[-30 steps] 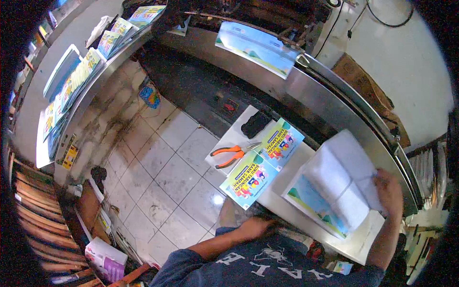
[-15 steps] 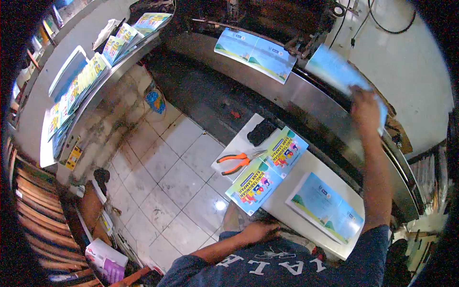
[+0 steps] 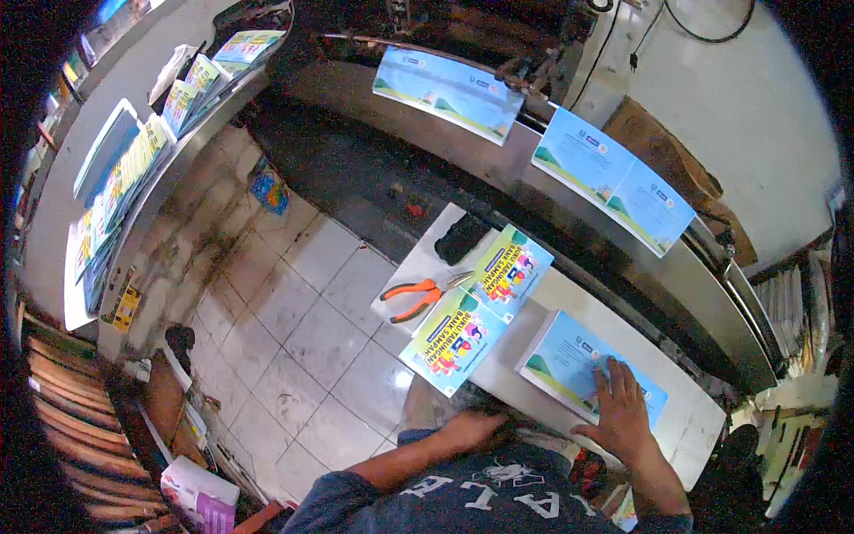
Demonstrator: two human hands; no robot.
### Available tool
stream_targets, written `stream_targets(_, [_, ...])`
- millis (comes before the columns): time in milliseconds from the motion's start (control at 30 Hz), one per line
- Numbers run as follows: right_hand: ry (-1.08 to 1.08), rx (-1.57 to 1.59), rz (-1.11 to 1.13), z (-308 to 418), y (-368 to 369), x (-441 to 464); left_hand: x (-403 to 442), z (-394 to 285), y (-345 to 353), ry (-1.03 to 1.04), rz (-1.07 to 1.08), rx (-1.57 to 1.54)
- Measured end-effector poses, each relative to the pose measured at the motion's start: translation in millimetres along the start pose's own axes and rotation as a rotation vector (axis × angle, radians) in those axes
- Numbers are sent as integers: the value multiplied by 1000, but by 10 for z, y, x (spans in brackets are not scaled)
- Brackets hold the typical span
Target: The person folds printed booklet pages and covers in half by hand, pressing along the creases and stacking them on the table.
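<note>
My right hand lies with its fingers spread on the right part of a stack of blue printed sheets on the white board. My left hand rests near my lap by the board's near edge, its fingers mostly hidden. Yellow and blue printed covers lie at the board's left part, next to orange-handled pliers and a black object. Two blue printed sheets hang over the metal ledge beyond, one in the middle and one to the right.
A curved shelf at the left holds stacks of printed booklets. Dark machinery stands at the back, with a cable on the wall at the upper right. A white and purple box is at the lower left.
My right hand has come back from the ledge to the stack. The blue sheet that was under it now lies on the ledge. The left hand has barely moved.
</note>
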State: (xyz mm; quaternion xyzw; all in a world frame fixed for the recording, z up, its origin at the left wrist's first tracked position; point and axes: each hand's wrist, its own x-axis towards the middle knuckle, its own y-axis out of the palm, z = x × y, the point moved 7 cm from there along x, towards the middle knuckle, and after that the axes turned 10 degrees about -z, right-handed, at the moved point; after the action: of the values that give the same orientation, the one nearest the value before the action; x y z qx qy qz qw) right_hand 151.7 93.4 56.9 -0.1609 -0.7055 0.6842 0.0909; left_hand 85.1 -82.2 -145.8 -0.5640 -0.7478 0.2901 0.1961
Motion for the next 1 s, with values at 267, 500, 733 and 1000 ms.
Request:
stream_targets(267, [-25, 458, 160, -463, -163, 32, 3, 65, 110, -60, 32, -85])
stream_targets(500, [374, 4, 72, -873, -820, 218, -47, -20, -28, -29, -62, -108])
stream_targets(733, [266, -57, -667, -2089, -1793, 688, -49, -21, -100, 41, -139, -125])
stream_targets(1000, [-8, -504, -986, -1325, -1856, 2476, -29, -38, -282, -54, -79, -259])
